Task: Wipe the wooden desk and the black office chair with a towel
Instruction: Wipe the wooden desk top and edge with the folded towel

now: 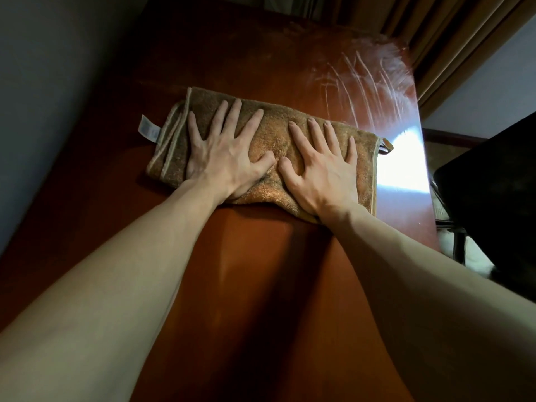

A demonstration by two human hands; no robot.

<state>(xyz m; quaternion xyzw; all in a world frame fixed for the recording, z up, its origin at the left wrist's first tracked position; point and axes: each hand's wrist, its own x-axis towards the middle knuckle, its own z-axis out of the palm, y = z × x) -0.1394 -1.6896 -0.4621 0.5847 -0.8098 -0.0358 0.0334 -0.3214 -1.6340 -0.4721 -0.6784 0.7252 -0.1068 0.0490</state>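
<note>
A folded brown towel [269,134] with a white label at its left end lies flat across the reddish wooden desk [255,271]. My left hand [223,152] presses on the towel's left half with fingers spread straight. My right hand [319,166] presses on the right half, also flat with fingers spread. The thumbs almost meet in the middle. The black office chair [493,204] stands to the right of the desk, only partly in view and dark.
Pale streaks [368,82] mark the desk's far right corner, beside a bright patch of reflected light [403,161]. A grey wall [43,97] runs along the desk's left side. Brown curtains [446,33] hang behind the far right corner.
</note>
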